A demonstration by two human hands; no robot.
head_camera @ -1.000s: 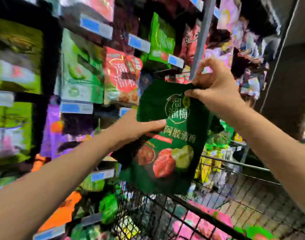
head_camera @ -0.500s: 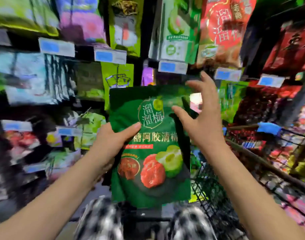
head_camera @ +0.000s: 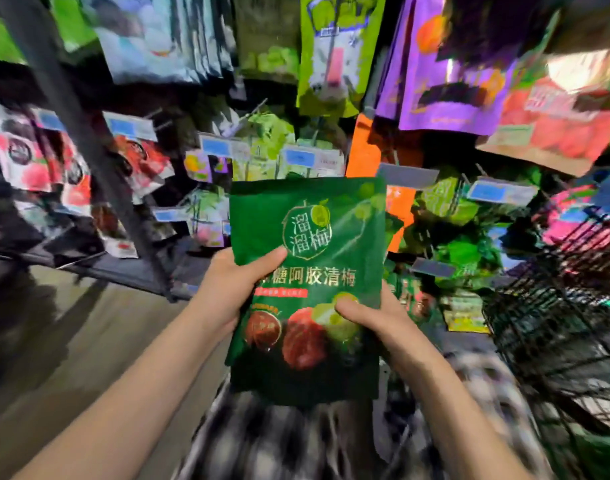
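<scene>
While the green snack pouch [head_camera: 310,292] is held upright in front of the body, it is gripped from both sides at once. The left hand [head_camera: 227,289] is closed on the left edge of the pouch at about mid-height. Its thumb is laid across the printed front, just below the round gold logo, and its fingers are hidden behind the pouch. The right hand [head_camera: 379,323] is closed on the right edge, lower down. Its thumb is pressed flat on the front over the printed green fruit, and its fingers are likewise hidden behind. The printed face is turned towards the camera, with the top seal uppermost. The bottom edge is seen in front of a blurred black-and-white checked garment [head_camera: 262,441].

Behind the pouch, packets are hung on a display rack [head_camera: 85,133], whose dark upright is seen to the left. A lime-green packet [head_camera: 331,53] is hung above the pouch, and a purple packet [head_camera: 448,84] is hung to its upper right. An orange packet [head_camera: 365,150] is located just behind the top right corner of the pouch. Blue price tags [head_camera: 300,156] are fitted in front of the hung packets. A black wire shopping cart [head_camera: 552,306] is positioned to the right, near the right forearm but apart from the pouch. The floor [head_camera: 71,341] is visible at lower left. Most of the background is blurred, and the printing on the hung packets cannot be read.
</scene>
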